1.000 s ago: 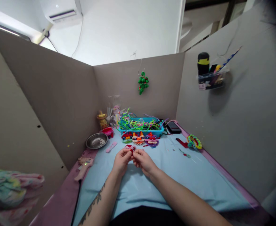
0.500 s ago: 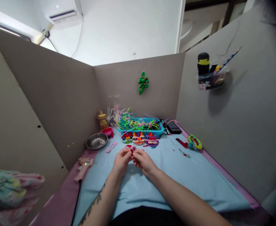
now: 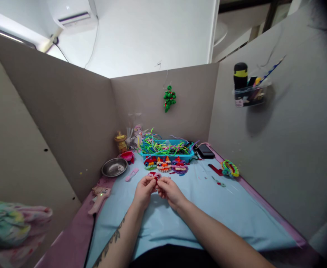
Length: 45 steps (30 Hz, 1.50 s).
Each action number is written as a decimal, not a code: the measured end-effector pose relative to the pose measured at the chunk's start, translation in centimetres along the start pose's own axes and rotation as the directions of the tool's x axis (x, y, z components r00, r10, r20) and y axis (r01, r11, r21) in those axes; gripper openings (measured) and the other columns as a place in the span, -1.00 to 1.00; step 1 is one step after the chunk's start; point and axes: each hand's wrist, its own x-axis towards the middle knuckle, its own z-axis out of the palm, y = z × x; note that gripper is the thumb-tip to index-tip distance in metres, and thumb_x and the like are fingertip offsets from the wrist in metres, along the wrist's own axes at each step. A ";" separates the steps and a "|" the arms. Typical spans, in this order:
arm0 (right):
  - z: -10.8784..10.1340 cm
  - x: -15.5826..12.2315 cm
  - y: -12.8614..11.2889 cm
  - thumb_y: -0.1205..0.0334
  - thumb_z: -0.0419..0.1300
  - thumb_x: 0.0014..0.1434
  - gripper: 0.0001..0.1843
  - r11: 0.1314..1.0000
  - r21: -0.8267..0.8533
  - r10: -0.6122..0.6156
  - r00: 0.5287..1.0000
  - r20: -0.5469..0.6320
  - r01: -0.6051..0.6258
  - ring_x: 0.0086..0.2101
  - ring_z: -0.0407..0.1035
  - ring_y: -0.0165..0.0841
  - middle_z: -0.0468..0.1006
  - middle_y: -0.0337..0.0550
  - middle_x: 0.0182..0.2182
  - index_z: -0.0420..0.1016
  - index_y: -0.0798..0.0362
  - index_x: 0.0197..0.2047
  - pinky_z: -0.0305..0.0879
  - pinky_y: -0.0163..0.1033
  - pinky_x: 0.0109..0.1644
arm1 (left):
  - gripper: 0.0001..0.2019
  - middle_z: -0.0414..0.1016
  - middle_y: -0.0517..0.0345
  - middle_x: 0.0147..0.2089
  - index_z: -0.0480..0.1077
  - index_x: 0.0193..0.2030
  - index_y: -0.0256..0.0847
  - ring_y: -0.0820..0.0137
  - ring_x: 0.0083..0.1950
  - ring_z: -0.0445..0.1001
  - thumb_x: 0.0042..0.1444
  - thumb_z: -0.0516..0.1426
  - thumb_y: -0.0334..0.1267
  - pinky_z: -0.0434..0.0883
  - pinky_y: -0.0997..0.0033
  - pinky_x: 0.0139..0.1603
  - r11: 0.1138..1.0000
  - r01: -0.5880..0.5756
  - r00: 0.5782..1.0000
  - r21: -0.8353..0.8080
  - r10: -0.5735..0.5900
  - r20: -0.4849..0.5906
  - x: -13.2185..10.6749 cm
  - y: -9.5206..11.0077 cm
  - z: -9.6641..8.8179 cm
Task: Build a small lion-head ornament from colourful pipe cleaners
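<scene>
My left hand (image 3: 146,190) and my right hand (image 3: 169,190) meet at the middle of the table, fingertips pinched together. Between them they hold a small red piece (image 3: 156,179), mostly covered by thumbs and fingers, so its kind does not show. Just beyond the fingertips lies a pink and red fuzzy craft piece (image 3: 154,174). Behind it three colourful fuzzy figures stand in a row: a red, green and blue one (image 3: 150,163), an orange and cream one (image 3: 164,164) and a purple and red one (image 3: 179,166).
A blue basket (image 3: 169,158) of fuzzy stems stands behind the figures. To the left are a metal bowl (image 3: 114,167), a pink clip (image 3: 132,174) and a pink corded glue gun (image 3: 99,201). A phone (image 3: 205,151), red strip (image 3: 215,169) and green-yellow rings (image 3: 230,169) lie right.
Almost nothing differs. Both hands keep their pinch on the small red piece in the same place, with only a slight shift of the fingers.
</scene>
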 end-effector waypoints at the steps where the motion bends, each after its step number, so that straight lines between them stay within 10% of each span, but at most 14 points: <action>1: 0.0 0.0 0.1 0.01 0.23 -0.09 -0.67 1.000 0.000 -0.002 1.000 -0.002 0.002 -0.69 0.15 -0.57 0.33 -0.35 -0.68 0.29 0.10 -0.51 -0.09 -0.43 -0.66 | -0.73 0.45 0.22 -0.57 0.33 -0.41 -0.28 0.50 -0.56 0.40 -0.16 0.30 -0.19 0.32 0.53 -0.51 1.000 -0.006 1.000 0.009 0.006 -0.001 0.0 0.0 0.0; 45: -0.6 0.7 0.0 0.16 0.23 -0.22 -0.72 0.998 -0.031 0.048 0.987 -0.153 -0.053 -0.68 0.04 -0.55 0.19 -0.40 -0.77 0.16 0.05 -0.61 -0.18 -0.42 -0.67 | -0.71 0.53 0.13 -0.44 0.43 -0.40 -0.30 0.43 -0.44 0.50 -0.25 0.34 -0.20 0.42 0.51 -0.43 0.995 0.000 0.994 0.097 0.010 -0.109 0.2 -0.5 -0.2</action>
